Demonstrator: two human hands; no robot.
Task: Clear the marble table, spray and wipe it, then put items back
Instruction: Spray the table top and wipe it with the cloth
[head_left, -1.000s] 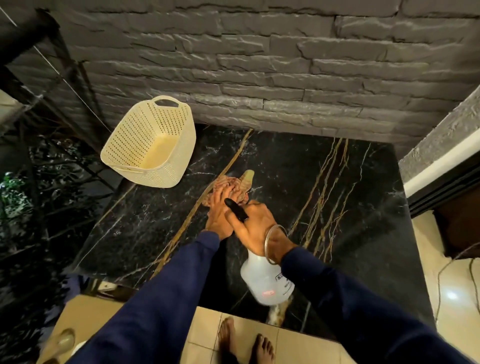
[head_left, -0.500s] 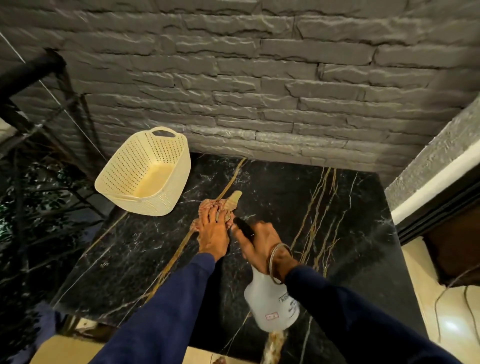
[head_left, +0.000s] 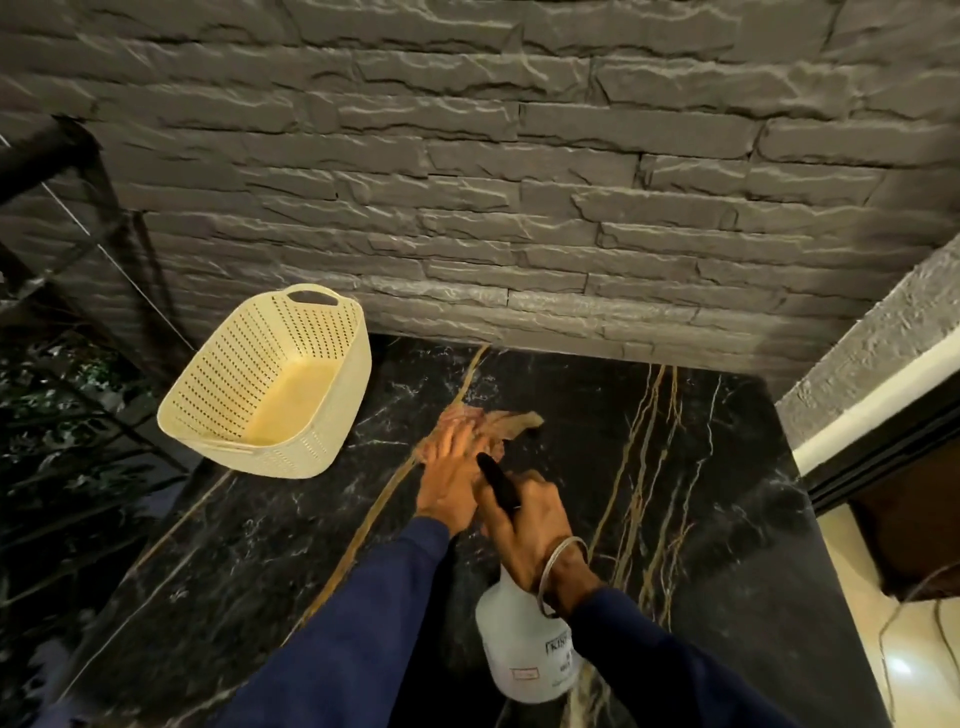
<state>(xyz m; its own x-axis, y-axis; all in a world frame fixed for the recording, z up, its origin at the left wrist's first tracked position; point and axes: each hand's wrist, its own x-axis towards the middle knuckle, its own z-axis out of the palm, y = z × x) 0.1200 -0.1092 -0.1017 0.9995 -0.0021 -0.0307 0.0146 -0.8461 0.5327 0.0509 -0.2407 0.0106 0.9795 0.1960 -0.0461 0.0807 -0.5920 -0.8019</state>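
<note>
The black marble table (head_left: 701, 467) with gold veins fills the lower middle of the head view. My left hand (head_left: 449, 467) presses flat on a crumpled tan cloth (head_left: 506, 423) near the table's middle. Just right of it, my right hand (head_left: 524, 519) grips the black trigger head of a white spray bottle (head_left: 524, 644), which hangs tilted above the table's near part. A cream perforated basket (head_left: 270, 384) stands empty at the table's back left corner.
A grey stone-brick wall (head_left: 519, 182) closes the back of the table. Dark railing and plants (head_left: 62, 389) lie to the left. At the right are a rough white ledge (head_left: 872, 384) and a lit tiled floor (head_left: 893, 649) with cables.
My left hand and the cloth have slid farther from me across the marble. The right hand with the bottle has followed, and the view has tilted up toward the wall.
</note>
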